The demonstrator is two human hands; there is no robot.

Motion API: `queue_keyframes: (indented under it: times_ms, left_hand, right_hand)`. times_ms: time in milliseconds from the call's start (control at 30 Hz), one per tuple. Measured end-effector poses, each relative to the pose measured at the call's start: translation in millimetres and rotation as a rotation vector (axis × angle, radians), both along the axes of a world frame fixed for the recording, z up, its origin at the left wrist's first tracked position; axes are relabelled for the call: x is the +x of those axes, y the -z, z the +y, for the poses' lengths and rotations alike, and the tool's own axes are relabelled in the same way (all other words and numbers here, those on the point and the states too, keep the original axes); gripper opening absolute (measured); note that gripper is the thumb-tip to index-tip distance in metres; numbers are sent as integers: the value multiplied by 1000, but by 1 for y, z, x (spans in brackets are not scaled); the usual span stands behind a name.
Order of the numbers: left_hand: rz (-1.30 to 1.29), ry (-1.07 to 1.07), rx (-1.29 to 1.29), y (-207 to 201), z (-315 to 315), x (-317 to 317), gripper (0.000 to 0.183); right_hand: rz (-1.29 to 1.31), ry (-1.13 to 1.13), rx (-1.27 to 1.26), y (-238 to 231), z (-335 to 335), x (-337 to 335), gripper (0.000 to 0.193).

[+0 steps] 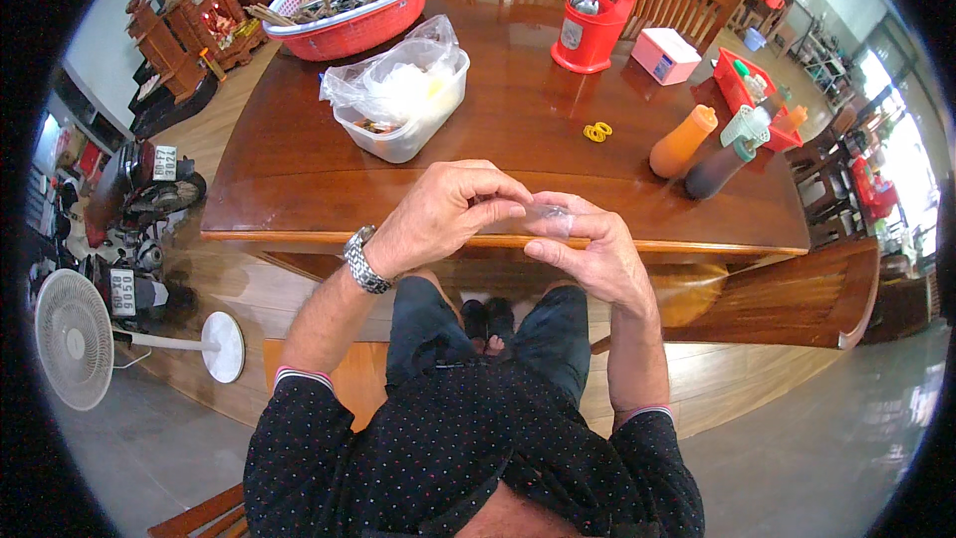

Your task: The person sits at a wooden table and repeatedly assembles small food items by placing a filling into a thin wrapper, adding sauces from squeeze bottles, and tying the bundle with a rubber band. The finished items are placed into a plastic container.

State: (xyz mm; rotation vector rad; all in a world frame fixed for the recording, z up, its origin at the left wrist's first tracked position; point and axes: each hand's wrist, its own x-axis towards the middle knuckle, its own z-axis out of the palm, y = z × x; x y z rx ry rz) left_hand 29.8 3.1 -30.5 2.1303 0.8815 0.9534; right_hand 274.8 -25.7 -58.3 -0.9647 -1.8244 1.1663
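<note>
Over the table's near edge, my left hand (448,214) and my right hand (597,251) meet at a small clear plastic bag (556,221). The left thumb and forefinger are pinched together at its left end. My right fingers lie behind the plastic, with the thumb in front of it. What the bag contains, if anything, is too small to make out. Beyond my left hand stands a translucent plastic tub (398,139), with a crumpled clear bag (373,80) spilling over its rim. Several yellow rubber bands (597,132) lie further off to the right.
On the wooden table (528,90) stand a red basket (358,35) of chopsticks, a red utensil holder (597,15), a pink tissue box (665,56), an orange sauce bottle (681,143), a dark sauce bottle (719,169) and a red tray (730,85). A chair (777,299) adjoins the right side.
</note>
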Motion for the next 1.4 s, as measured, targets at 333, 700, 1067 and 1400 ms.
queue_keyframes:
  times_ms: [333, 700, 1067, 1400]
  left_hand:
    - [-30, 21, -105, 5, 4, -4, 13]
    - [350, -273, 788, 20, -15, 16, 54]
    - [134, -432, 900, 55, 13, 17, 40]
    - [-15, -410, 684, 64, 7, 27, 42]
  right_hand:
    - [-59, -39, 93, 4, 4, -3, 32]
    - [4, 251, 138, 17, 8, -18, 31]
    - [-125, 185, 286, -5, -1, -37, 32]
    - [-296, 309, 496, -10, 6, -45, 32]
